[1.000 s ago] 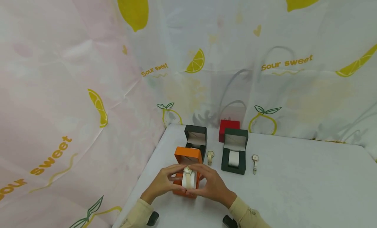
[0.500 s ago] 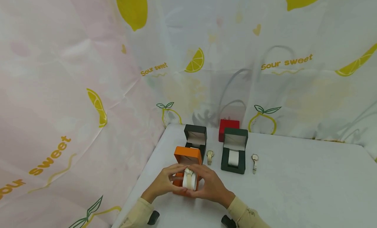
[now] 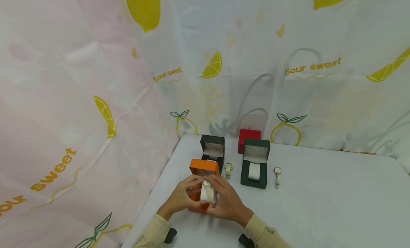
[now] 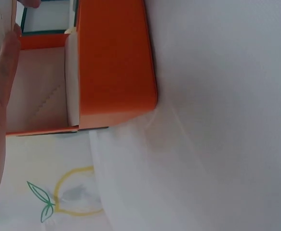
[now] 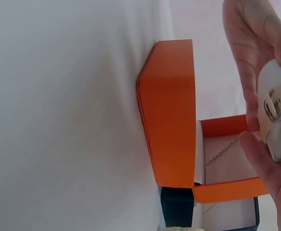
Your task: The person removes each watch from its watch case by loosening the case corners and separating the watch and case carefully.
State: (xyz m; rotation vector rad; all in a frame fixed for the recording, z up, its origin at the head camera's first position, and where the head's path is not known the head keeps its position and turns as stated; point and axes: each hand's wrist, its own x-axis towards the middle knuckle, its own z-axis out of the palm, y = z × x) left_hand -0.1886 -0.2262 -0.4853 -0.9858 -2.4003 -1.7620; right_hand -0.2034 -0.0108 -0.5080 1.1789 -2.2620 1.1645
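left hand and right hand hold one watch on one cushion over one orange box, partly hiding one of two dark boxes, with two loose watches and one red box beyond the right hand.

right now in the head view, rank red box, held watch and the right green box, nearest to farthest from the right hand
1. Held watch: on the white cushion the right hand holds, just to its left.
2. Green box: open, ahead and to the right.
3. Red box: farther back, partly hidden behind it.
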